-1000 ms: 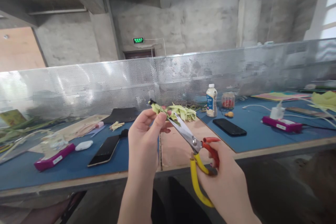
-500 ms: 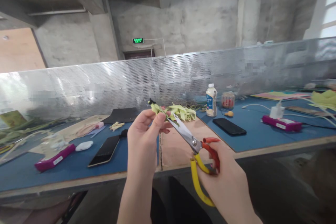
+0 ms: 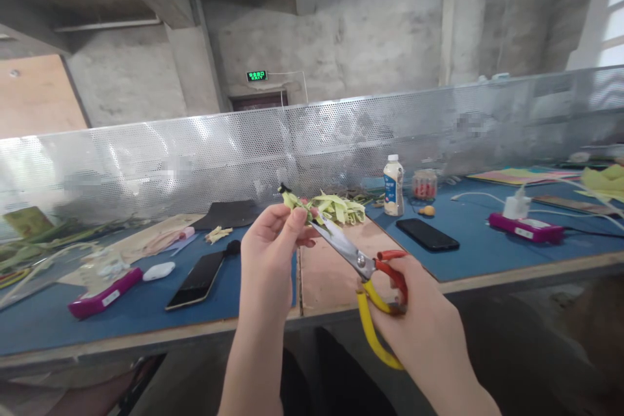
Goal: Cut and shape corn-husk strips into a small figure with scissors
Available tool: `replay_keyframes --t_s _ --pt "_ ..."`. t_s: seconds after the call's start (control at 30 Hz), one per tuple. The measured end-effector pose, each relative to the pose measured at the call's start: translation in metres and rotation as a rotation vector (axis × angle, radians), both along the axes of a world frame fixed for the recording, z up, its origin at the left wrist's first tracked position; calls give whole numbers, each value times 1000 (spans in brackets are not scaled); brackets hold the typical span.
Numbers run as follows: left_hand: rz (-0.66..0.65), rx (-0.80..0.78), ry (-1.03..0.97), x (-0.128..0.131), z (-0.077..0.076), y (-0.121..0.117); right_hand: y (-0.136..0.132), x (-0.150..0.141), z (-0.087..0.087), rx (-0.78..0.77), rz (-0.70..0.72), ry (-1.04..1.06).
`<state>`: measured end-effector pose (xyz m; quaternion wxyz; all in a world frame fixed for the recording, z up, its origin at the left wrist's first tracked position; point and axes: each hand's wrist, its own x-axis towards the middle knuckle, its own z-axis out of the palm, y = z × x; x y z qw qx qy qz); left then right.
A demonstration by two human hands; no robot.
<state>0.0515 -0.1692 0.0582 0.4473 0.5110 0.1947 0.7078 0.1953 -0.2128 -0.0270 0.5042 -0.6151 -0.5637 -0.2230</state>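
Observation:
Between the thumb and fingers of my left hand [image 3: 275, 240] is a small pale-green leafy piece [image 3: 291, 200] with a dark tip pointing up and away. My right hand [image 3: 424, 312] grips scissors [image 3: 361, 261] that have one red and one yellow handle. Their metal blades slant up to the left, and the tips reach the lower end of the green piece beside my left fingertips. My fingers partly hide that contact. Behind the blades lies a heap of pale-green strips [image 3: 341, 208] on a light wooden board [image 3: 329, 273].
To the right are a bottle [image 3: 392, 185], a lidded jar [image 3: 424, 186], a black phone [image 3: 427, 234] and a purple power strip [image 3: 525, 227] with cables. On the left lie another phone [image 3: 197, 279], a white case [image 3: 158, 271] and a second purple strip [image 3: 104, 294]. A perforated metal partition [image 3: 234, 156] stands behind.
The scissors' handles have come slightly closer together, and the blades look less spread. My left hand keeps the green piece in nearly the same place.

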Motion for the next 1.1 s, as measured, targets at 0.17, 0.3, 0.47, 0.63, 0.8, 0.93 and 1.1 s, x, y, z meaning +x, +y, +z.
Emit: replay_keyframes --t_s 0.17,0.3,0.47,0.63,0.8,0.93,1.1 --pt "-58 -4 20 0 -4 7 3 3 -2 5 -22 -10" --pt "-103 -35 10 1 -4 9 5 4 -4 -13 -26 1" --pt "-110 -54 0 2 -5 11 5 3 -5 -38 9 43" --pt "-113 -82 -3 2 -6 12 6 1 -6 -37 55 89" --pt "-92 -90 18 2 -6 13 6 1 -5 -87 50 106" --pt "-103 -72 36 2 -7 15 5 1 -3 -107 49 107" --pt "-104 -66 30 6 -6 12 5 1 -5 -126 56 134"
